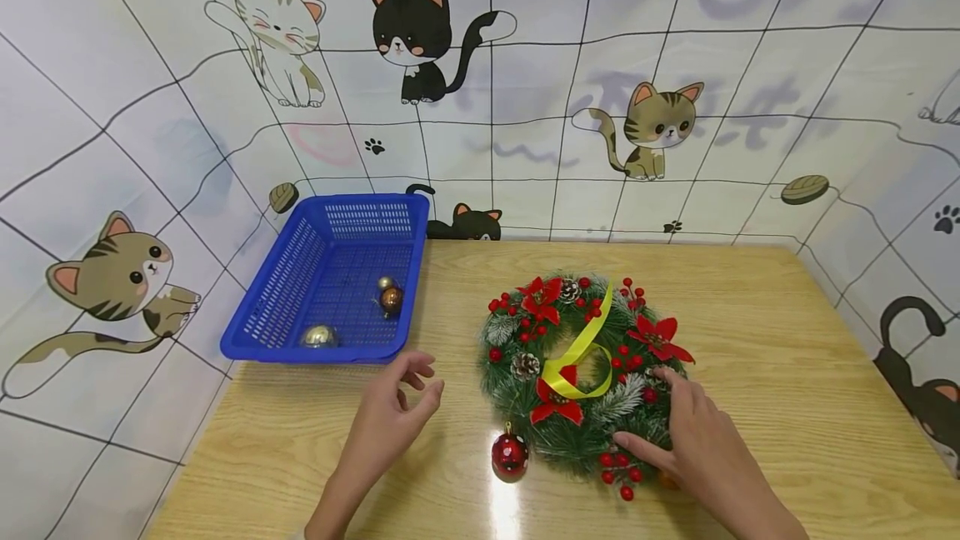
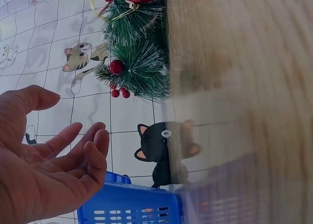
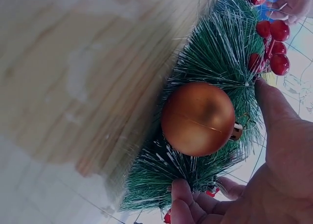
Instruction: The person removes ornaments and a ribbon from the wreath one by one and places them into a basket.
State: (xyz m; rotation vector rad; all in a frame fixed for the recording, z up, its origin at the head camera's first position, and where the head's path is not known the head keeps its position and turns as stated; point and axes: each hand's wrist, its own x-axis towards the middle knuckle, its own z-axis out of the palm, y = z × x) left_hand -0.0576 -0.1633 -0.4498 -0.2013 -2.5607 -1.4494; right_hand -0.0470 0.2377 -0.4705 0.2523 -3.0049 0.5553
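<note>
We see the left hand (image 1: 386, 415) with its fingers loosely bent and a gap before the thumb, holding nothing. The right hand (image 1: 705, 440) lies on the near right part of the green wreath (image 1: 566, 444), its thumb and fingers spread wide and touching the foliage; whether they close on it we cannot tell. Between that thumb and those fingers, on the palm side, we find an orange bauble (image 3: 198, 119) against the wreath, and just in front of the thumb a sprig of red berries (image 1: 620, 460). The wreath itself lies flat between our two hands, well to the right of the left one. Left of the right hand, a yellow ribbon (image 1: 585, 340) loops over the wreath's middle, and just beyond its fingertips sits a red flower (image 1: 662, 338). To the right of the left hand, by the wreath's near edge, rests a red spotted bauble (image 1: 510, 455). Ahead and left of the left hand stands a blue basket (image 1: 417, 273), with a silver bauble (image 1: 318, 336) and a brown bauble (image 1: 392, 299) inside
</note>
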